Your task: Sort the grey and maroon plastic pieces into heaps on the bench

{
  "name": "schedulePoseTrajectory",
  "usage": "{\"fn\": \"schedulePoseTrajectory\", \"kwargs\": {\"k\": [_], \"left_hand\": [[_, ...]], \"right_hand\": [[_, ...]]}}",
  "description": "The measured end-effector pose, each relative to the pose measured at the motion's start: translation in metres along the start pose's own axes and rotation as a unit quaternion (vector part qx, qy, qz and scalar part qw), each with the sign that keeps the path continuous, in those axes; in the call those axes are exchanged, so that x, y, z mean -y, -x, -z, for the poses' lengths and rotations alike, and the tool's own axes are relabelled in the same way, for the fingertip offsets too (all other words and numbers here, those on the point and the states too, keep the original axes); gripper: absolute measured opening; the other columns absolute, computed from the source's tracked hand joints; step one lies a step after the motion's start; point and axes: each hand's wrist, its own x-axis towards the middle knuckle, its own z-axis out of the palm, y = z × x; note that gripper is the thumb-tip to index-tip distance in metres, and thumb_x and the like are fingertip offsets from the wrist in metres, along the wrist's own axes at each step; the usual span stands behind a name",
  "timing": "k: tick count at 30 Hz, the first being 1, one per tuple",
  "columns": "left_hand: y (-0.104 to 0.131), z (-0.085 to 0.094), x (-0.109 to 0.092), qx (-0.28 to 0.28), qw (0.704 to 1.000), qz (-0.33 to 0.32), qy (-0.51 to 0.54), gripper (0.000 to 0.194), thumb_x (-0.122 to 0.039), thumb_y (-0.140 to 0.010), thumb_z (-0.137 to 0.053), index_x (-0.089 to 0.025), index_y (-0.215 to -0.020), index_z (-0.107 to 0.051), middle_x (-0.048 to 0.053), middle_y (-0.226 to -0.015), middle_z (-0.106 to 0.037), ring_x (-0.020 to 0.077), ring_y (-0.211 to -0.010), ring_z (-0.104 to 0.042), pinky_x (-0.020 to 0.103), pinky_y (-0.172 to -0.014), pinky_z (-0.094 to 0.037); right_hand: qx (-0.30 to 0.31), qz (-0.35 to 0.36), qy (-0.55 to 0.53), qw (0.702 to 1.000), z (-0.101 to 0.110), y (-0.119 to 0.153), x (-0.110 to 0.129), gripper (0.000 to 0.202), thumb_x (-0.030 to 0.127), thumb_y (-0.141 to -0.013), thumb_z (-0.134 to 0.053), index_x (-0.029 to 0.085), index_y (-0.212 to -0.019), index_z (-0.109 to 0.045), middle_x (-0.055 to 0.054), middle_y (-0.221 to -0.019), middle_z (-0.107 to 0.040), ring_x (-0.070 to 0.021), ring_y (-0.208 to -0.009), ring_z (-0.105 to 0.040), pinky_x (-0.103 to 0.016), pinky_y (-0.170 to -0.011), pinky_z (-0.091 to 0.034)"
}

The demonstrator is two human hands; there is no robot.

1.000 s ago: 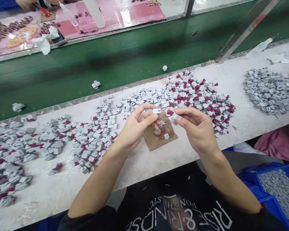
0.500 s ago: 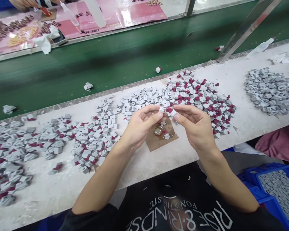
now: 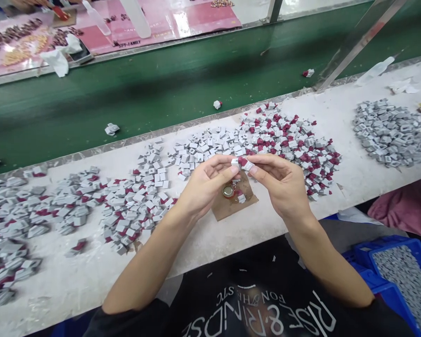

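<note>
My left hand (image 3: 210, 182) pinches a small light-grey plastic block (image 3: 235, 162) between thumb and fingertips. Facing it, my right hand (image 3: 284, 180) grips a grey-and-maroon plastic piece (image 3: 244, 163). The two parts meet, with the maroon portion between the grey ones. Just below the fingers lies a brown cardboard square (image 3: 228, 211) on the white table. On the cardboard are a bottle cap (image 3: 228, 191) and a loose grey bit (image 3: 242, 199). Behind my hands spread a heap of plain grey blocks (image 3: 206, 142) and a heap of grey-and-maroon pieces (image 3: 287, 133).
Joined pieces (image 3: 70, 201) cover the table's left. A grey heap (image 3: 389, 133) and a squeeze bottle (image 3: 377, 70) are at right. Beyond runs a green conveyor belt (image 3: 168, 89) carrying a few pieces. A metal post (image 3: 358, 44) rises there. Blue crates (image 3: 403, 267) stand lower right.
My hands have come together, closing the gap between the grey block and the grey-and-maroon piece. Pieces on the green belt have shifted left.
</note>
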Motion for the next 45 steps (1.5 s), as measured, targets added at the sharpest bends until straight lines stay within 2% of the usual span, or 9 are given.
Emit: {"fn": "schedulePoseTrajectory", "kwargs": {"k": [5,11,24,27,30,34,38,41,45], "left_hand": [[0.0,0.002,-0.002,0.003,0.995,-0.053,-0.079,0.037,-0.045,-0.083,-0.104,-0.022,-0.105,-0.085,0.005,-0.096,-0.084,0.0218,-0.093,-0.081,0.038,-0.094,-0.069],[0.005,0.004,-0.015,0.027,0.979,-0.116,-0.163,0.024,-0.034,-0.09,-0.099,-0.021,-0.106,-0.088,0.007,-0.103,-0.088,0.022,-0.094,-0.084,0.033,-0.086,-0.071],[-0.009,0.012,-0.014,0.049,0.968,-0.097,-0.224,0.017,-0.03,-0.096,-0.085,-0.022,-0.11,-0.081,0.007,-0.108,-0.087,0.0226,-0.098,-0.084,0.037,-0.092,-0.071],[-0.018,0.019,-0.015,0.045,0.969,-0.078,-0.229,0.02,-0.034,-0.096,-0.084,-0.022,-0.112,-0.08,0.007,-0.107,-0.086,0.0235,-0.096,-0.084,0.039,-0.09,-0.071],[-0.033,0.036,-0.026,-0.022,0.963,-0.103,-0.249,0.022,-0.03,-0.094,-0.084,-0.021,-0.114,-0.08,0.007,-0.105,-0.083,0.022,-0.092,-0.082,0.038,-0.089,-0.07],[-0.06,0.075,-0.05,-0.213,0.93,-0.166,-0.25,0.018,-0.02,-0.087,-0.082,-0.021,-0.103,-0.074,0.006,-0.095,-0.078,0.021,-0.087,-0.077,0.034,-0.078,-0.067],[-0.081,0.116,-0.067,-0.385,0.878,-0.161,-0.234,0.024,-0.018,-0.085,-0.08,-0.024,-0.091,-0.058,0.002,-0.085,-0.072,0.0197,-0.081,-0.074,0.028,-0.067,-0.059],[-0.092,0.135,-0.071,-0.412,0.855,-0.129,-0.288,0.027,-0.015,-0.084,-0.081,-0.024,-0.089,-0.056,0.002,-0.088,-0.072,0.0193,-0.085,-0.074,0.028,-0.073,-0.06],[-0.119,0.143,-0.069,-0.389,0.858,-0.092,-0.321,0.027,-0.011,-0.082,-0.081,-0.023,-0.088,-0.058,0.004,-0.092,-0.073,0.0196,-0.083,-0.073,0.031,-0.074,-0.061]], "right_hand": [[0.041,0.008,-0.001,0.999,0.004,-0.002,0.003,0.012,0.035,-0.094,-0.097,0.031,-0.105,-0.094,-0.004,-0.109,-0.089,-0.0243,-0.105,-0.085,-0.043,-0.097,-0.074],[0.08,0.004,-0.028,0.996,0.008,-0.003,0.008,0.012,0.033,-0.092,-0.098,0.03,-0.103,-0.094,-0.005,-0.108,-0.088,-0.0246,-0.107,-0.084,-0.043,-0.096,-0.074],[0.087,-0.025,-0.006,0.996,0.006,-0.017,-0.004,0.013,0.036,-0.094,-0.095,0.03,-0.105,-0.092,-0.005,-0.108,-0.087,-0.024,-0.104,-0.084,-0.041,-0.095,-0.073],[0.119,-0.051,0.045,0.991,0.009,-0.033,-0.005,0.016,0.038,-0.095,-0.091,0.028,-0.107,-0.091,-0.007,-0.108,-0.088,-0.0262,-0.103,-0.084,-0.043,-0.092,-0.072],[0.109,-0.027,0.151,0.982,0.006,-0.074,-0.006,0.018,0.034,-0.095,-0.085,0.025,-0.111,-0.089,-0.01,-0.115,-0.087,-0.0287,-0.105,-0.082,-0.047,-0.095,-0.07],[0.073,0.054,0.31,0.946,-0.043,-0.15,-0.017,0.026,0.016,-0.098,-0.072,0.021,-0.12,-0.085,-0.011,-0.119,-0.084,-0.0278,-0.104,-0.079,-0.049,-0.103,-0.065],[0.153,0.026,0.38,0.912,-0.126,-0.207,-0.039,0.037,0.013,-0.095,-0.08,0.023,-0.131,-0.082,-0.015,-0.143,-0.075,-0.0335,-0.127,-0.075,-0.054,-0.119,-0.056],[0.169,-0.006,0.356,0.919,-0.164,-0.229,-0.052,0.028,0.002,-0.084,-0.083,0.017,-0.108,-0.083,-0.02,-0.14,-0.076,-0.0379,-0.133,-0.074,-0.057,-0.124,-0.053],[0.149,-0.019,0.291,0.945,-0.155,-0.239,-0.054,0.015,0.004,-0.091,-0.077,0.016,-0.101,-0.077,-0.017,-0.116,-0.084,-0.0317,-0.119,-0.082,-0.051,-0.116,-0.061]]}}
